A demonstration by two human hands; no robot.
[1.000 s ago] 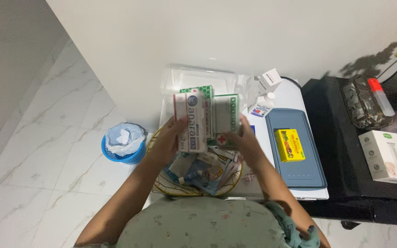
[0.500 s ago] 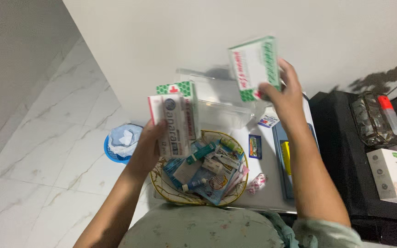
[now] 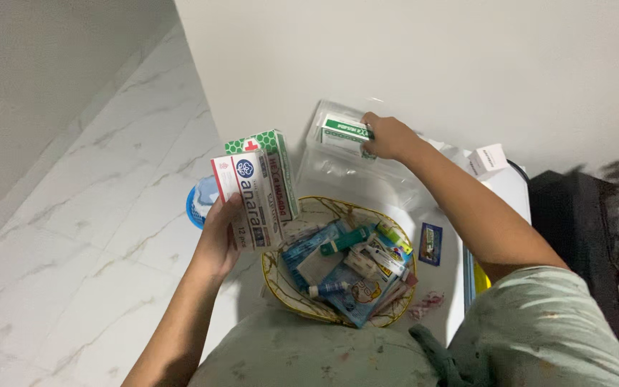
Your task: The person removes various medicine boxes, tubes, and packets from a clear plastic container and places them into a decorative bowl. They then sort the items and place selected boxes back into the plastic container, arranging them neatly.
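My left hand [image 3: 218, 242] holds two flat medicine boxes upright: a white and red one [image 3: 247, 201] in front and a green and white one [image 3: 272, 166] behind it. My right hand [image 3: 387, 136] reaches forward and grips a green and white box [image 3: 342, 134] inside a clear plastic container [image 3: 338, 168] at the back of the white table. Below my hands sits a yellow wire basket [image 3: 279, 281] filled with several tubes, sachets and small packs.
A blue waste basket [image 3: 199, 203] stands on the marble floor left of the table. A small white box [image 3: 487, 160], a small blue card [image 3: 430, 244] and a pink wrapped item [image 3: 425, 304] lie on the white table [image 3: 511, 192]. A black cabinet [image 3: 582, 222] stands to the right.
My right hand took one green and white box from the stack, lifted it up, then lowered it into the clear container. My left hand kept the other two boxes. The camera swung left.
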